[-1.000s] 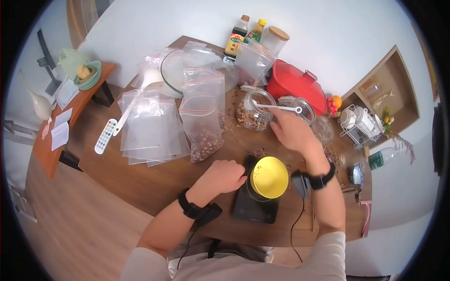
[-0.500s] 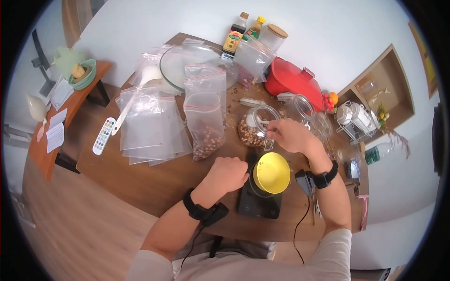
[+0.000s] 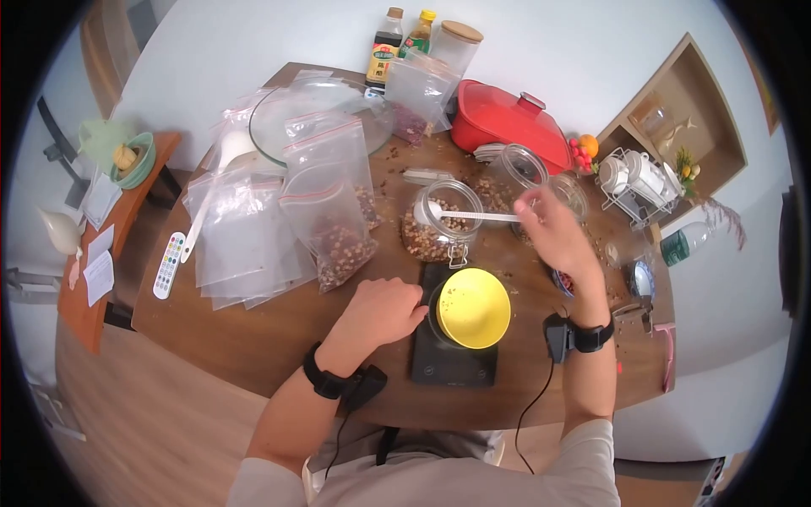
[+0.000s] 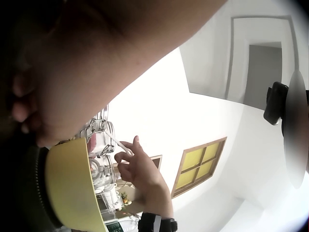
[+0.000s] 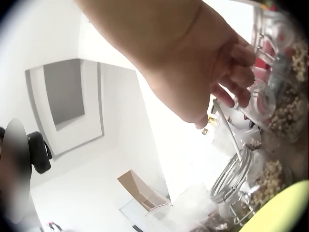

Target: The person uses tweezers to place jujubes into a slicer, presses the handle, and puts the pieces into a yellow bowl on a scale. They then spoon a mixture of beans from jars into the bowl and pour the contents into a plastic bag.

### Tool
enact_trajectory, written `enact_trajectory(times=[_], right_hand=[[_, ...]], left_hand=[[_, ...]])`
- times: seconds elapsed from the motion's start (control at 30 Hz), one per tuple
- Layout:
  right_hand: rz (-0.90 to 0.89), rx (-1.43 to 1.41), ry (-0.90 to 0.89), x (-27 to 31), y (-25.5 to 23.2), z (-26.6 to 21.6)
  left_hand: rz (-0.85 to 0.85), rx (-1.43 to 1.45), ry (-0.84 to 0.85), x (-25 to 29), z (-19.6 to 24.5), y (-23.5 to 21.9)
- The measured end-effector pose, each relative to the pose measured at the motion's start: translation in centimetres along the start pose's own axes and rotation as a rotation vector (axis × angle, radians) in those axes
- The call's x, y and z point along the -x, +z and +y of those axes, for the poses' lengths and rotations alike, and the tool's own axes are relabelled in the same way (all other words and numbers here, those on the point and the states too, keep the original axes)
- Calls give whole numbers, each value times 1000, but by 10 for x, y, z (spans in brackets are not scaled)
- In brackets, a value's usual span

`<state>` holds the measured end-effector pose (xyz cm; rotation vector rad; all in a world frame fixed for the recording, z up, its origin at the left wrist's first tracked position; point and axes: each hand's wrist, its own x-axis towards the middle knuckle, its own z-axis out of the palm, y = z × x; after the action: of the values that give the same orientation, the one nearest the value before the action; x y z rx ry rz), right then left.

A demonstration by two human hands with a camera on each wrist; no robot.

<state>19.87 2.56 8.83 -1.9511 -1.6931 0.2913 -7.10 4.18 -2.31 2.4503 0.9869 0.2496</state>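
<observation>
In the head view a yellow bowl [image 3: 475,309] with a few crumbs inside sits on a black kitchen scale [image 3: 452,369]. My left hand [image 3: 378,311] rests beside the bowl at the scale's left edge, fingers loosely curled around nothing. Behind the bowl stands an uncovered glass clip-top jar [image 3: 429,243] of mixed beans or grains. A white spoon [image 3: 483,216] lies across its mouth, handle pointing right. My right hand [image 3: 557,237] is at the handle's end. In the right wrist view, thumb and fingers are spread apart around the spoon's handle end [image 5: 216,102].
Filled zip bags [image 3: 334,228] and flat clear bags [image 3: 241,237] lie left of the jar. Behind are a glass lid [image 3: 262,127], sauce bottles [image 3: 384,55] and a red lidded pot [image 3: 507,127]. More glass jars [image 3: 515,177] and a cup rack [image 3: 638,182] stand right.
My right hand gripped the spoon in the jar half a second ago; now it has moved right and its fingers are loosened at the handle's end. The left hand stays beside the bowl.
</observation>
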Motion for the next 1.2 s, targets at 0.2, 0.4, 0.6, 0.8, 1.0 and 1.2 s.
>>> enact_trajectory(times=[0.2,0.4,0.6,0.8,1.0,1.2], right_hand=[[-267,-636,-172,-8,30,8],[28,-467,-174,-12,21,-18],[73,-356,-519,-16,28,-14],[-15,-135,-573,-12,36,-5],[-76,-282,-542,-22,53,2],[-53,-586,-375,-23,49,6]], left_hand=[[4,7,-11,-3,3,-1],[-57,47,-24,-13,3,-5],[-104,35,-52,-21,3,-8],[-143,101,-87,-26,2,-11],[-176,125,-110,-27,0,-12],[-184,135,-112,-27,1,-13]])
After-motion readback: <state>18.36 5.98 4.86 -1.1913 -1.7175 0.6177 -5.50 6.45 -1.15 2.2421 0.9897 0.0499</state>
